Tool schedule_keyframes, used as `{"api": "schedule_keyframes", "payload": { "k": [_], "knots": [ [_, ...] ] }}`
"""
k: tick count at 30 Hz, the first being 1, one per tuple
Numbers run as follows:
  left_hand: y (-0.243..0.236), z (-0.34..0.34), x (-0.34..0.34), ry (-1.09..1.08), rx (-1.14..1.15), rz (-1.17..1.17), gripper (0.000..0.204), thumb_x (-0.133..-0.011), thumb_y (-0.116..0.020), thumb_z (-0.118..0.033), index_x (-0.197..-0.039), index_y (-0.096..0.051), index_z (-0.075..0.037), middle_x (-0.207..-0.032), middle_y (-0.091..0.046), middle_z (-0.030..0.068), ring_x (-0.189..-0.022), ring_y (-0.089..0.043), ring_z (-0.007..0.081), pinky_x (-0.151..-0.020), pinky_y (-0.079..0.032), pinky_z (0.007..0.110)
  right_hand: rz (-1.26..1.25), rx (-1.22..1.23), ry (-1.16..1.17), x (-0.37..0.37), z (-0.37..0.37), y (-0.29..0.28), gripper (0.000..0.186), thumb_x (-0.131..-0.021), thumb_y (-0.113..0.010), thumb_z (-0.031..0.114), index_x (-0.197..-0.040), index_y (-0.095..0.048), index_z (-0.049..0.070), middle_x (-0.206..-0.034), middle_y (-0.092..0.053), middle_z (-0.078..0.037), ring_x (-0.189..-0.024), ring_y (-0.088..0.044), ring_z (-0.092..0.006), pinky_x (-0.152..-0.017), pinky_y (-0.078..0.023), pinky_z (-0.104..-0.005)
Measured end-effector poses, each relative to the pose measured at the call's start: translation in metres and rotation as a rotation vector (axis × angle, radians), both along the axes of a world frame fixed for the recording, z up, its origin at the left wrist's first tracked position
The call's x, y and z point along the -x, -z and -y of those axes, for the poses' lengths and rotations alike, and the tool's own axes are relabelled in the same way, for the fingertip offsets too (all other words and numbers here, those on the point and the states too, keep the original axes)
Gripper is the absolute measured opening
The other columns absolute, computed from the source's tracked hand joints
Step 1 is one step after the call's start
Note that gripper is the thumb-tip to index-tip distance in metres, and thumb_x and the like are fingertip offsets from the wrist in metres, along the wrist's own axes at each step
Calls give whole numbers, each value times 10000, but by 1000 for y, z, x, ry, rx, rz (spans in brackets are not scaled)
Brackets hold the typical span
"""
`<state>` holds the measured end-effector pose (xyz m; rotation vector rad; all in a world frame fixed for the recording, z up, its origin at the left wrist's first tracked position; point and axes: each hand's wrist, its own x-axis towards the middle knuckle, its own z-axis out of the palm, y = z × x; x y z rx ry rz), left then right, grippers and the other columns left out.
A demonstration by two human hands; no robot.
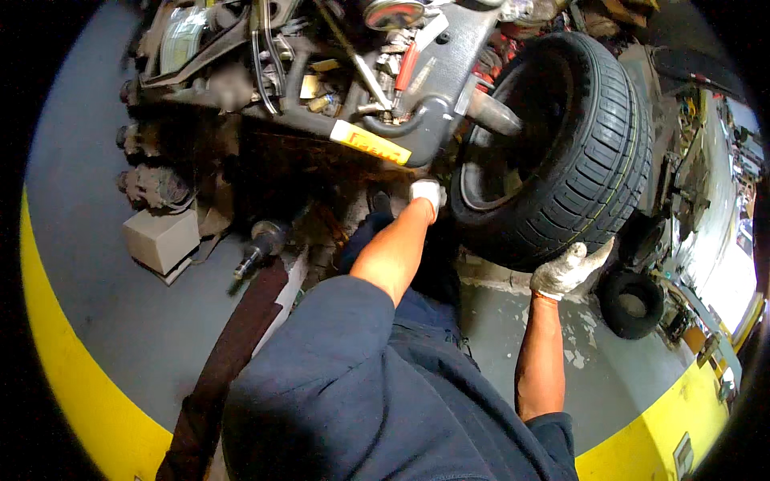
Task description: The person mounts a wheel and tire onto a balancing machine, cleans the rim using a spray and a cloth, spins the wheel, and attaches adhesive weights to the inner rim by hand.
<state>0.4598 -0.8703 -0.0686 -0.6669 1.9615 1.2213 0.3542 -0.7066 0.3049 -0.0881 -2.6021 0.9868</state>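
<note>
A black tire point(597, 152) stands tilted at the right side of a machine, its opening facing the machine. A thick metal shaft point(496, 112) reaches from the machine into that opening. My right hand point(565, 271), in a whitish work glove, bears against the lower tread with its thumb and fingers spread around it. My left hand point(427, 195), in a white glove, is closed just left of the tire's lower edge, under the machine's front corner. What its fingers hold, if anything, is hidden.
The machine's top tray point(457, 48) holds a red-handled tool point(407, 68) and small metal pieces. A yellow label point(370, 143) marks its front edge. A smaller tire point(631, 305) lies at right. A pale box point(162, 240) hangs at left, near a dark metal cone point(269, 236).
</note>
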Motion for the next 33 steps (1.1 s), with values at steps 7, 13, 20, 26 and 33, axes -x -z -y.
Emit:
{"api": "schedule_keyframes", "payload": {
  "k": [7, 13, 20, 26, 33],
  "knots": [
    [-120, 93, -68, -335, 165, -105, 163, -898, -594, -214, -911, -713, -104, -842, -698, 107, -767, -652, 253, -675, -501, 393, 56, -50, 34, -10, -31, 3, 806, -980, -518, 501, -1577, -224, 45, -1443, -503, -220, -1249, -548, -379, -1045, -443, -437],
    [-214, 247, -90, -1052, 431, -517, 184, -864, -650, -71, -1046, -675, -61, -796, -630, 55, -674, -579, 159, -595, -481, 298, -93, -273, 52, -6, 27, -62, 584, -939, -656, 247, -1418, -459, -22, -1374, -514, -225, -1253, -533, -382, -1078, -431, -449],
    [-336, 322, -21, -1154, 544, -816, 242, -893, -668, -166, -1099, -679, -38, -1007, -714, 145, -928, -684, 282, -868, -530, 364, -87, -45, -633, 77, 241, -114, 356, -899, -700, 211, -1164, -636, -18, -1113, -661, -188, -1048, -636, -316, -957, -485, -386],
    [-397, 336, 35, -532, 928, -524, 530, -812, -721, -469, -1228, -674, -145, -1246, -569, 159, -1172, -544, 368, -994, -467, 454, 399, -308, -707, 216, 344, -51, 982, -715, -737, 685, -1302, -562, -82, -1211, -664, -274, -1159, -640, -352, -1001, -485, -398],
    [-380, 384, 33, -335, 1022, -906, 168, -908, -640, -206, -998, -707, -81, -1024, -644, 123, -983, -605, 316, -897, -495, 447, 532, 476, -794, 145, 310, -94, 690, -805, -762, 398, -1309, -556, -27, -1100, -670, -110, -956, -629, -196, -867, -503, -314]
  ]
}}
